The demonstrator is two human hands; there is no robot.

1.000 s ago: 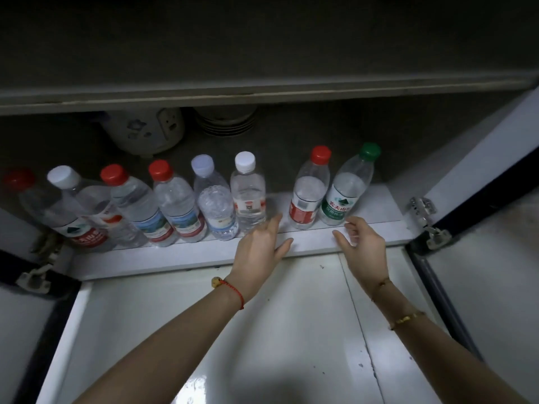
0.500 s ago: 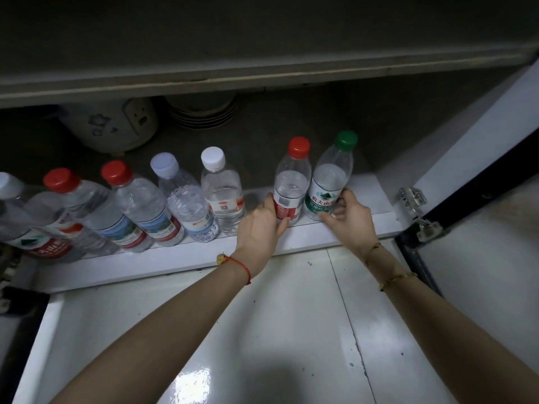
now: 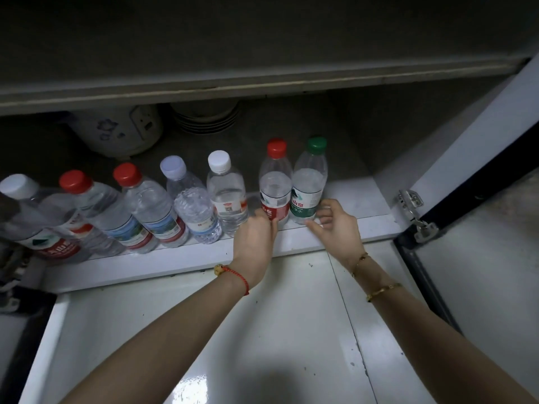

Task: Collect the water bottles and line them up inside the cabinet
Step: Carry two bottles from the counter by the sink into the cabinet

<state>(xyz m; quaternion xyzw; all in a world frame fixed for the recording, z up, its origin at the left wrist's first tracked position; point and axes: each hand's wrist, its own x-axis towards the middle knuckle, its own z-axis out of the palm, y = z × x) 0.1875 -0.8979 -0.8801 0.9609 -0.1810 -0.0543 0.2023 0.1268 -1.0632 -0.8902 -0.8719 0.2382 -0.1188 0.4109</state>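
Note:
Several clear water bottles stand in a row along the front of the cabinet shelf [image 3: 163, 259]. At the row's right end are a red-capped bottle [image 3: 275, 182] and a green-capped bottle [image 3: 309, 182], side by side and upright. My left hand [image 3: 255, 237] grips the red-capped bottle at its base from the left. My right hand [image 3: 339, 225] holds the base of the green-capped bottle, fingers on its right side and thumb in front. A small gap separates this pair from the white-capped bottle [image 3: 227, 196].
A white rice cooker [image 3: 116, 129] and stacked bowls [image 3: 207, 121] sit at the back of the shelf. The open cabinet door [image 3: 481, 135] with its metal hinge [image 3: 414, 212] stands to the right. Glossy white floor tiles [image 3: 262, 330] lie below my arms.
Both hands reached forward from the shelf's front edge and closed on the bases of the red-capped and green-capped bottles. The two bottles now stand closer together.

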